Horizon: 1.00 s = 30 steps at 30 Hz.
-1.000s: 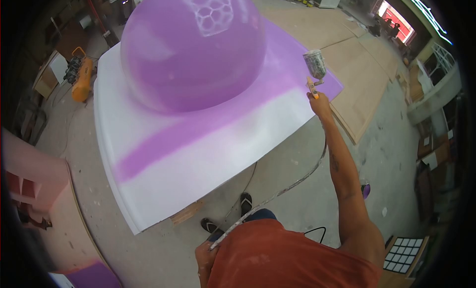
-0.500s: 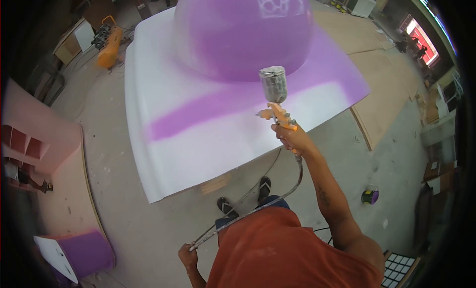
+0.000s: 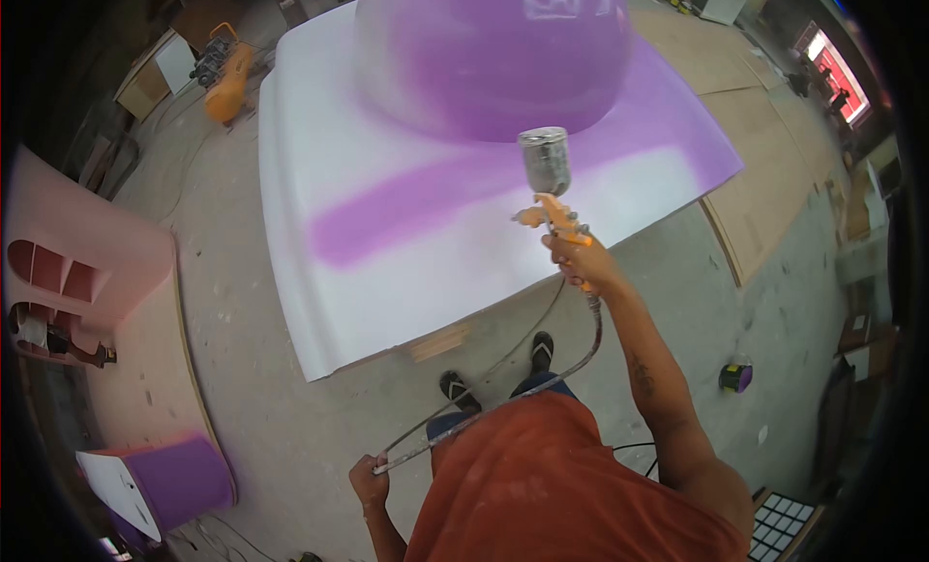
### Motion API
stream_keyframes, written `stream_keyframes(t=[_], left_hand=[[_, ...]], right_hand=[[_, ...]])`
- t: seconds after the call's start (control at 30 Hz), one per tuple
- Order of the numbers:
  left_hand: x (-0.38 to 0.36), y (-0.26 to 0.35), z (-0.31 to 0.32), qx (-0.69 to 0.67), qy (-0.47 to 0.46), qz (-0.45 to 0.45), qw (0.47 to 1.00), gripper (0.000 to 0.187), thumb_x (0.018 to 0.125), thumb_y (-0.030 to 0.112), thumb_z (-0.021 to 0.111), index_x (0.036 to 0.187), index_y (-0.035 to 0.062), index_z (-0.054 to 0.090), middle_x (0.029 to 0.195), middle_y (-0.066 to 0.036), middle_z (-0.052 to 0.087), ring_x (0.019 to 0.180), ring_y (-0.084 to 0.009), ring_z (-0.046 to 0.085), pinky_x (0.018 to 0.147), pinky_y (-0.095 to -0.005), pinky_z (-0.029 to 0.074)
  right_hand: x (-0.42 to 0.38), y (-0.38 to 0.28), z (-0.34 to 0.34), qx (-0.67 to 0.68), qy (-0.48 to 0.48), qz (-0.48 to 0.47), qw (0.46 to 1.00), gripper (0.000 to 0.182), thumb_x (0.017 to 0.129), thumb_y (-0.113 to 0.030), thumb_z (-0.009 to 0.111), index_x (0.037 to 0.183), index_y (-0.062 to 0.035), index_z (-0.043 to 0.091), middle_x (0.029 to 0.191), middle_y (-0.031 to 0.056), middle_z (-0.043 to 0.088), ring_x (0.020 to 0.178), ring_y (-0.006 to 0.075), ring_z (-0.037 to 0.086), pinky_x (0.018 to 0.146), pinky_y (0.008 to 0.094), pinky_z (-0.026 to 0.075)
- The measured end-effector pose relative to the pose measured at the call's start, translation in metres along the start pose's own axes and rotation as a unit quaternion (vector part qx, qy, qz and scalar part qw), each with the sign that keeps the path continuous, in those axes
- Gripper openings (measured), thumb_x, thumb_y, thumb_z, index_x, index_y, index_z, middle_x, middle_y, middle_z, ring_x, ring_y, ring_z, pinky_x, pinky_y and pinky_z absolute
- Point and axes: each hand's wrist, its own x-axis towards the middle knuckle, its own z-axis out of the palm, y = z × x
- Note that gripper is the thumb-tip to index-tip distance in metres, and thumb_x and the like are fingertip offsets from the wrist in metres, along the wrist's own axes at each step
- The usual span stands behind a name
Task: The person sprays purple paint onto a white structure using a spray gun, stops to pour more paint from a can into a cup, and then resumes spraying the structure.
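Observation:
My right hand (image 3: 581,262) is wrapped round the handle of an orange spray gun (image 3: 556,219) with a metal cup (image 3: 546,162) on top. The gun's nozzle points left, over a large white panel (image 3: 416,301). A purple band (image 3: 387,214) crosses the panel, and a purple dome (image 3: 513,69) rises behind it. Down at the lower left, my left hand (image 3: 369,480) is closed on the hose (image 3: 464,422), which loops up to the base of the gun.
An orange air compressor (image 3: 228,86) stands at the upper left. To the left is a pink curved unit (image 3: 106,243), with a purple and white piece (image 3: 179,485) below it. A small paint bucket (image 3: 735,376) sits on the floor at right, below brown boards (image 3: 764,165).
The whole view has shifted, so the panel, dome and floor items appear slightly further right. The gun remains in my right hand and the hose in my left. The purple band's left end looks wider.

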Motion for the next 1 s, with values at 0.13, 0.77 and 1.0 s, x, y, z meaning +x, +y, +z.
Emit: stream_keyframes(t=[0.13, 0.77, 1.0], left_hand=[[0.041, 0.055, 0.083, 0.005, -0.069, 0.085, 0.994, 0.03, 0.09, 0.02, 0.072, 0.068, 0.0013, 0.066, 0.06, -0.013, 0.056, 0.051, -0.031, 0.052, 0.052, -0.0417, 0.04], [0.074, 0.231, 0.314, -0.084, -0.199, 0.116, 0.97, 0.025, 0.083, 0.018, 0.077, 0.073, 0.0017, 0.061, 0.067, -0.014, 0.055, 0.057, -0.0314, 0.056, 0.054, -0.0393, 0.044], [0.044, 0.056, 0.282, -0.018, -0.009, 0.076, 0.997, 0.034, 0.082, 0.011, 0.076, 0.062, 0.0013, 0.051, 0.063, -0.015, 0.051, 0.056, -0.0364, 0.052, 0.054, -0.046, 0.04]], right_hand=[[0.043, 0.04, -0.103, -0.012, 0.116, -0.015, 0.993, 0.023, 0.092, -0.028, 0.069, 0.085, -0.0144, 0.053, 0.064, -0.0068, 0.046, 0.046, 0.0022, 0.036, 0.04, 0.0226, 0.026], [0.201, 0.139, -0.447, -0.291, 0.436, -0.134, 0.841, 0.034, 0.094, -0.033, 0.064, 0.094, 0.0012, 0.066, 0.075, 0.0153, 0.064, 0.068, 0.0285, 0.061, 0.065, 0.0448, 0.047], [0.144, 0.151, -0.223, -0.118, 0.197, -0.033, 0.973, 0.029, 0.092, -0.033, 0.068, 0.098, -0.0051, 0.062, 0.075, -0.0008, 0.054, 0.054, 0.008, 0.045, 0.044, 0.0251, 0.035]])
